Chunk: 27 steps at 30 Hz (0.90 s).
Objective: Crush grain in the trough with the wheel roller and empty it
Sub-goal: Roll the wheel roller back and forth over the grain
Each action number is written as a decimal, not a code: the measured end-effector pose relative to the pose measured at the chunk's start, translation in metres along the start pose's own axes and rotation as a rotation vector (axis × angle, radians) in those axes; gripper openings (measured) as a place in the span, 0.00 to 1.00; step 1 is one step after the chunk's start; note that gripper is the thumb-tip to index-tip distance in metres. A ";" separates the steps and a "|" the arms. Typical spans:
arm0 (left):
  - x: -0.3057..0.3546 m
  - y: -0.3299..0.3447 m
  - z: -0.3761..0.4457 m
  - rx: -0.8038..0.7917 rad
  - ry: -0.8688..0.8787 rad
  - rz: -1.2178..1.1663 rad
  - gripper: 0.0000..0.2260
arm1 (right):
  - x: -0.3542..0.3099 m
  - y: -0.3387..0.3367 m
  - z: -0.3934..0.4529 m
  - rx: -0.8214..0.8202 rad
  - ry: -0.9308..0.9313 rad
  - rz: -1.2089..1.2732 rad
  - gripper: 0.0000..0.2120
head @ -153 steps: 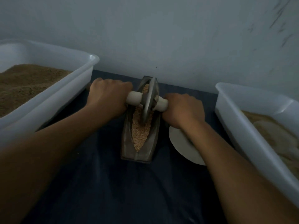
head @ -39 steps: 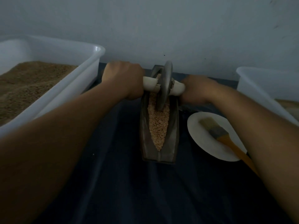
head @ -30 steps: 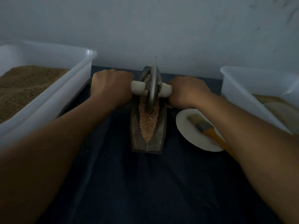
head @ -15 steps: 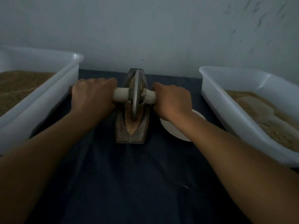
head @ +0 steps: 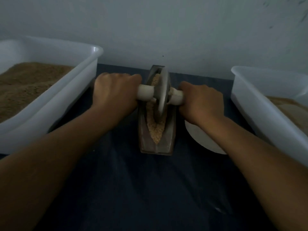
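A narrow metal trough [head: 168, 139] lies lengthwise on the dark cloth in the middle, holding pale grain [head: 155, 130]. The grey wheel roller [head: 162, 94] stands on edge in the trough, about halfway along it. My left hand [head: 115, 92] grips the white handle on the wheel's left side. My right hand [head: 201, 100] grips the white handle on the right. Both fists sit just outside the trough walls.
A white tub [head: 50, 105] of brown grain stands at the left. Another white tub [head: 266, 114] with paler material stands at the right. A white plate [head: 205, 139] lies right of the trough, partly under my right forearm. A wall rises close behind.
The wheel has rolled back from the trough's far end toward the middle, with both hands still on the handles. My view swung sideways between frames; the brush on the plate is now hidden.
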State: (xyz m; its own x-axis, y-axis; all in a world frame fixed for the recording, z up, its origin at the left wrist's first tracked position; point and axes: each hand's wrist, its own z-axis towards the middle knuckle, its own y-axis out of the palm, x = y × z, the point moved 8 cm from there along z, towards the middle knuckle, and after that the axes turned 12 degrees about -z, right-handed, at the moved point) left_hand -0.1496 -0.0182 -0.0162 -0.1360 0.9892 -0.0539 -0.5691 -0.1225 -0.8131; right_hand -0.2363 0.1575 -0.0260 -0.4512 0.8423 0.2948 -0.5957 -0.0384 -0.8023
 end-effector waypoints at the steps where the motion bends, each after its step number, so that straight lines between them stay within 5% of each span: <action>1: -0.003 0.006 0.008 -0.053 -0.020 -0.009 0.15 | 0.002 0.006 0.005 -0.017 0.008 0.015 0.08; 9: -0.017 0.037 0.038 -0.317 -0.112 -0.104 0.11 | 0.004 0.036 0.049 -0.283 -0.092 0.019 0.10; 16: -0.021 0.041 0.052 -0.365 -0.131 -0.126 0.11 | 0.004 0.050 0.067 -0.424 -0.136 0.033 0.08; 27: -0.012 0.024 0.029 -0.242 -0.146 -0.079 0.08 | 0.004 0.028 0.037 -0.242 -0.046 0.042 0.07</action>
State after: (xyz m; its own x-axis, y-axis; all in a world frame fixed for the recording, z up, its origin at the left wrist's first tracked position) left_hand -0.1855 -0.0350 -0.0186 -0.2244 0.9708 0.0846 -0.3748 -0.0059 -0.9271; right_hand -0.2797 0.1397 -0.0279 -0.5054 0.8170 0.2777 -0.4021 0.0617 -0.9135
